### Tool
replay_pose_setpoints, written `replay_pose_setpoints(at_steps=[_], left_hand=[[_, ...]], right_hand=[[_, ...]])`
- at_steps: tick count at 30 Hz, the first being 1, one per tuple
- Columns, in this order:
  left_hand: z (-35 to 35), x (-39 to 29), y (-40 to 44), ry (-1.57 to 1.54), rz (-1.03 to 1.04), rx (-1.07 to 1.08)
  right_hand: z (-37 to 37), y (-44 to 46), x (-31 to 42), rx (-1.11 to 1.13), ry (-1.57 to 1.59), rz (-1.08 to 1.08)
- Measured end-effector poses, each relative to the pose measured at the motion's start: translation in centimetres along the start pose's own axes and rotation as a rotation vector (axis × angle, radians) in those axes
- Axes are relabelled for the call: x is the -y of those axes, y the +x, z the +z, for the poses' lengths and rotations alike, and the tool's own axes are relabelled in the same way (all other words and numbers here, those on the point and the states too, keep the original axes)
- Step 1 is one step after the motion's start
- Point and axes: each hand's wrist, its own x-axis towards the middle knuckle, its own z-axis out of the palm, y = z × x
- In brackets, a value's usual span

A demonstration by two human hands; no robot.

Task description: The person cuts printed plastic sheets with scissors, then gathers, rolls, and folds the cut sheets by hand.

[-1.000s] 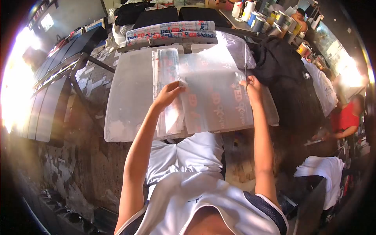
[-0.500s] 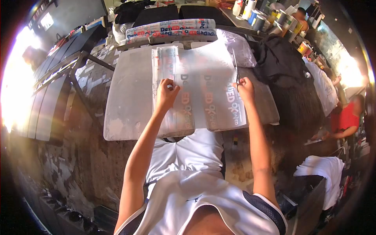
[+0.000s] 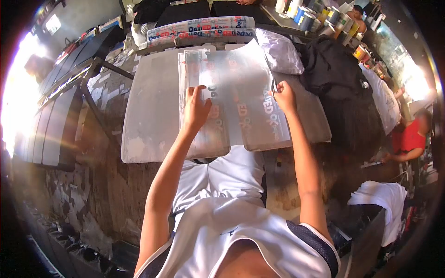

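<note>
A translucent plastic sheet printed with rows of red, dark and white lettering (image 3: 252,76) lies across two grey, round-cornered flat boards (image 3: 150,109), spanning the gap between them and filling the space between the two hands. The left hand (image 3: 197,109) is open over the sheet's left part, thumb apart from the curved fingers; whether its fingertips press on the plastic cannot be told. The right hand (image 3: 284,96) is closed around the handles of slim metal scissors (image 3: 273,86), at the sheet's right edge, with the blades pointing away from the person along that edge. Beyond the left hand, narrow layers of clear printed film (image 3: 189,69) show at the sheet's left side. Past the boards lie printed plastic rolls (image 3: 199,28), and a crumpled white plastic bag (image 3: 282,53) sits beyond the right hand, near black cloth (image 3: 331,69).
</note>
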Motion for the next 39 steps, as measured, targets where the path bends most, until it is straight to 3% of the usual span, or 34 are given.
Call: replay_pose_setpoints(at_steps=[4, 10, 12, 14, 17, 20, 24, 25, 27, 30, 32, 34, 36, 39], left_hand=[[0.4, -0.2, -0.5, 0.013, 0.029, -0.004], [-0.1, -1.2, -1.0, 0.341, 0.1, -0.033], [0.1, -0.8, -0.9, 0.351, 0.203, -0.135], [-0.2, -0.6, -0.6, 0.345, 0.202, -0.055], [-0.2, -0.2, -0.7, 0.399, 0.306, 0.287], [0.5, 0.4, -1.2, 0.413, 0.287, 0.281], [0.3, -0.5, -1.3, 0.464, 0.34, 0.274], [0.5, -0.6, -1.1, 0.567, 0.378, 0.3], [1.1, 0.2, -1.1, 0.503, 0.374, 0.352], [1.4, 1.0, -0.6, 0.388, 0.358, 0.399], [0.4, 0.1, -0.5, 0.353, 0.359, 0.395], [-0.2, -0.7, -0.8, 0.314, 0.343, 0.427], [-0.3, -1.1, -1.1, 0.33, 0.395, 0.381], [0.0, -1.3, -1.4, 0.392, 0.419, 0.32]], right_hand=[[-0.3, -0.1, 0.4, 0.0, -0.032, -0.032], [0.0, -0.1, -0.2, -0.011, -0.038, -0.043], [0.1, 0.0, -0.2, -0.012, -0.022, -0.049], [-0.1, -0.4, 0.3, -0.013, -0.007, -0.05], [-0.8, -1.2, 1.6, -0.185, -0.226, -0.095], [-3.6, -3.5, 3.7, -0.325, -0.196, -0.238], [-8.1, -12.7, 7.8, -0.031, 0.421, -0.038], [-9.0, -15.7, 9.6, 0.039, 0.415, 0.031], [-9.3, -20.0, 8.9, 0.144, 0.606, 0.328], [-8.9, -26.4, 5.8, 0.41, 0.871, 0.386], [-8.2, -30.2, 3.4, 0.526, 0.892, 0.382], [-7.5, -33.5, 2.8, 0.535, 0.87, 0.669], [-7.3, -35.9, 4.1, 0.513, 0.914, 0.621], [-7.4, -36.7, 5.6, 0.577, 0.771, 0.725]])
